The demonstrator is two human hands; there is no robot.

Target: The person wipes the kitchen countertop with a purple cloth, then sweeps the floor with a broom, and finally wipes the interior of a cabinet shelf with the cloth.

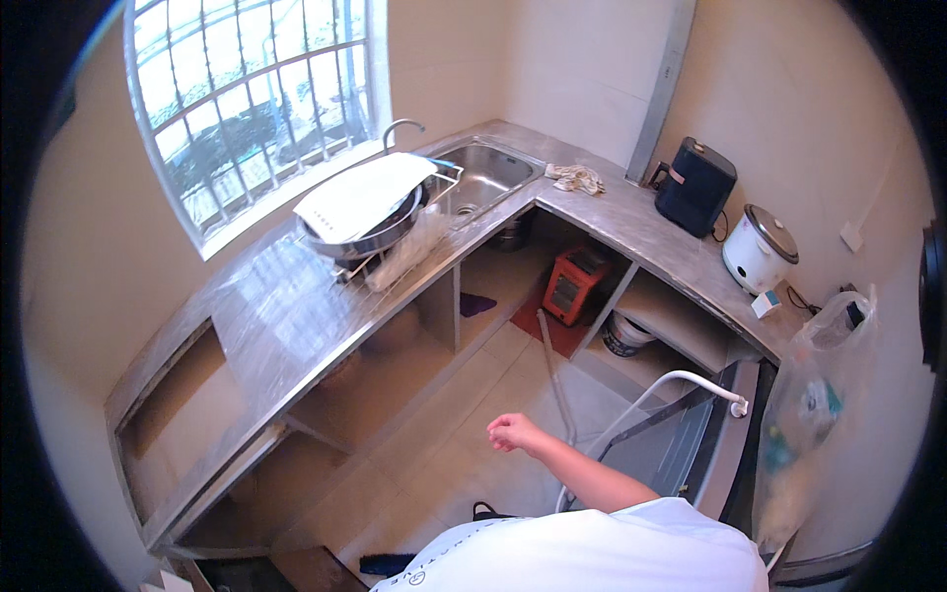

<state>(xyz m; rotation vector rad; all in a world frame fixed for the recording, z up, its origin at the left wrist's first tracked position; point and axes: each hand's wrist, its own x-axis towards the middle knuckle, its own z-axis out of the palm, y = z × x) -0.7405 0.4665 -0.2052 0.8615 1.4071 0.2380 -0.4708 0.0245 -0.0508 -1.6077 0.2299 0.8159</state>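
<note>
My right hand [512,433] hangs in the air above the tiled floor, its fingers loosely curled and no object visible in them. A pale hose [556,377] on the floor runs behind and just right of it. My left hand is out of view. Farther ahead, an L-shaped countertop [296,318] holds a large metal pan [370,240] on a wire rack [447,180], with a white sheet or board [362,194] on top. Beside the pan lies a clear plastic bag [410,251]. A steel sink [492,174] with a curved faucet [403,123] is set into the corner.
A dark air fryer [695,189], white cooker [756,251] and cloth gloves [575,177] occupy the right counter. Beneath stand a red heater [573,285] and a bucket [625,334]. A white hose [658,381] arches at right, near a hanging plastic bag [803,414]. A rectangular opening [177,399] cuts the left counter.
</note>
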